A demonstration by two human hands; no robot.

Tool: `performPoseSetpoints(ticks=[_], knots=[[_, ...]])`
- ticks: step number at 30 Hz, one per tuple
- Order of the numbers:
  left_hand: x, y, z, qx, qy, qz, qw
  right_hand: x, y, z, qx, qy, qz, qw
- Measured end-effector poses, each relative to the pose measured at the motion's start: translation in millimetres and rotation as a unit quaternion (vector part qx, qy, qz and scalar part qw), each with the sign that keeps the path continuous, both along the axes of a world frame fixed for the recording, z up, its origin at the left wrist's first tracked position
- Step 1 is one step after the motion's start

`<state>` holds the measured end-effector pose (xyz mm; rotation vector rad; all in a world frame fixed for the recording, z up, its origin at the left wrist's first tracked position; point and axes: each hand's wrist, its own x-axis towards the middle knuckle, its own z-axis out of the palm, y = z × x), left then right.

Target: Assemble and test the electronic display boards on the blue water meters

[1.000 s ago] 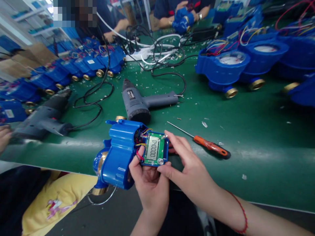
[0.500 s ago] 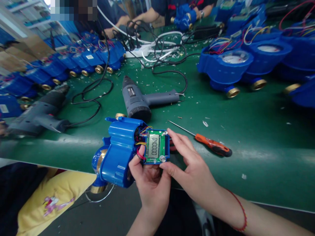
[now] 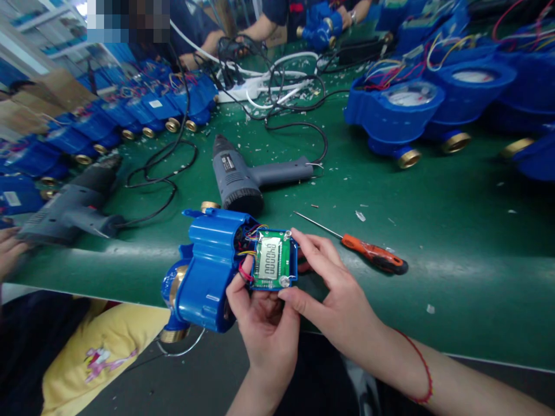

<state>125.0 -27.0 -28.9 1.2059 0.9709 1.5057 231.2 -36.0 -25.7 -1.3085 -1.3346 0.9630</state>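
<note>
A green circuit board with a small LCD (image 3: pixel 269 258) sits in a blue plastic housing, and digits show sideways on its screen. My left hand (image 3: pixel 266 323) is closed around the lower left of this housing, with a finger by the red wires. At the housing's right side my right hand (image 3: pixel 329 277) grips it, thumb at the lower corner and fingertips at the upper one. Yellow, red and other thin wires run from the board into a blue water meter (image 3: pixel 202 266) lying on its side at the table edge. Its brass threaded ends point up and down.
A grey heat gun (image 3: pixel 243 179) lies beyond the meter, and an orange-handled screwdriver (image 3: pixel 373 254) to the right. Another heat gun (image 3: pixel 71 202) is at left, near another person's hand (image 3: pixel 11 248). Blue meters (image 3: pixel 392 115) line both sides. Cables and a white power strip (image 3: pixel 243 91) lie behind.
My grip on the board housing stays nearly the same. At the far left, the other person's hand shows more beside the heat gun. The view has shifted slightly.
</note>
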Motion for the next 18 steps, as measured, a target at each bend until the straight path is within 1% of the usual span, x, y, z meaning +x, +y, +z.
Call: performPoseSetpoints(ticks=[5, 8, 11, 14, 18], knots=[[-2.1, -2.3, -1.7, -0.008, 0.008, 0.008, 1.0, -1.8, -1.1, -0.8, -0.013, 0.025, -0.006, 1.0], [-3.7, -3.4, -4.1, -0.011, 0.01, 0.015, 1.0, -2.5, -2.2, -1.5, -0.019, 0.062, -0.001, 0.998], [-6.8, -5.6, -6.7, -0.019, 0.006, 0.014, 1.0, -1.7, -3.0, -1.9, -0.022, 0.071, 0.007, 0.997], [-10.7, -8.2, -8.1, -0.029, -0.005, 0.002, 1.0, -0.9, -2.0, -2.0, -0.019, 0.071, 0.024, 0.997], [-14.2, -8.1, -8.7, -0.036, -0.017, -0.027, 0.999, -1.9, -0.2, -0.5, -0.018, 0.098, 0.035, 0.994]])
